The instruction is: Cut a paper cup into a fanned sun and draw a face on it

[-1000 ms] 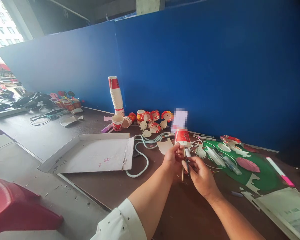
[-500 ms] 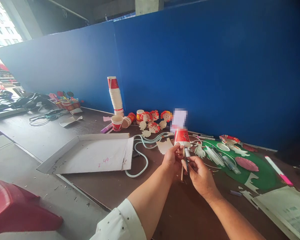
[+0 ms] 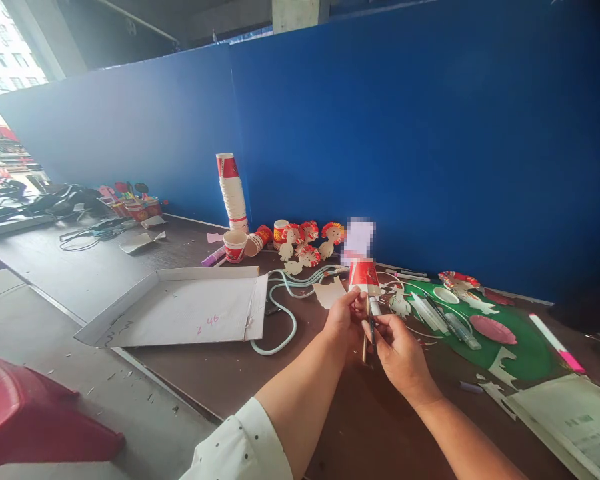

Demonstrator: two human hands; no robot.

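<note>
A red and white paper cup stands upside down just beyond my fingertips, the area above it blurred out. My left hand is closed, thumb and fingers pinched together at the cup's lower edge; what they pinch is hidden. A thin wooden stick pokes down between my two hands, and I cannot tell which one grips it. My right hand is closed round a slim dark tool pointing up towards the cup. A small white cylinder shows behind its fingers.
Left of my arm lies a shallow white box lid. Pale cables curl beside it. A tall stack of cups and several lion-like cutouts stand along the blue partition. Markers and scraps lie on a green sheet.
Almost nothing differs. The dark tool in my right hand has shifted very slightly, and the whole view has moved a little.
</note>
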